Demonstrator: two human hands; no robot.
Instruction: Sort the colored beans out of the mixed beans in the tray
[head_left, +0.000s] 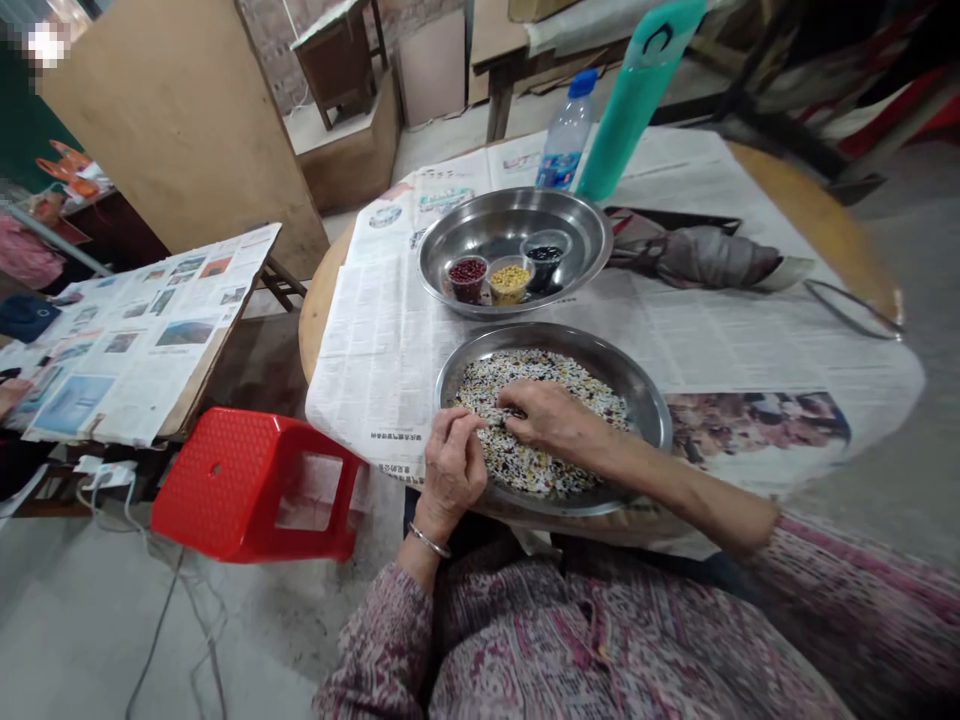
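In front of me a metal basin (pixel 651 410) holds a mix of white grains (pixel 517 375) with yellow, black and dark red beans. Curled down into the grains is my right hand (pixel 547 412), its fingertips bunched together; what they pinch is too small to name. My left hand (pixel 454 465) is at the basin's left rim, fingers bent and tips pressed together, with any contents hidden. Behind it, a second metal basin (pixel 480 225) carries three clear cups: red beans (pixel 467 277), yellow beans (pixel 510 281) and black beans (pixel 545 255).
Newspaper (pixel 375 340) covers the round table. At the back stand a clear bottle (pixel 566 130) with a blue cap and a teal bottle (pixel 637 100). A grey cloth bundle (pixel 697 258) lies right. A red stool (pixel 225 485) and another newspaper-covered table (pixel 150 330) are left, with a person's hand (pixel 13 395) beyond.
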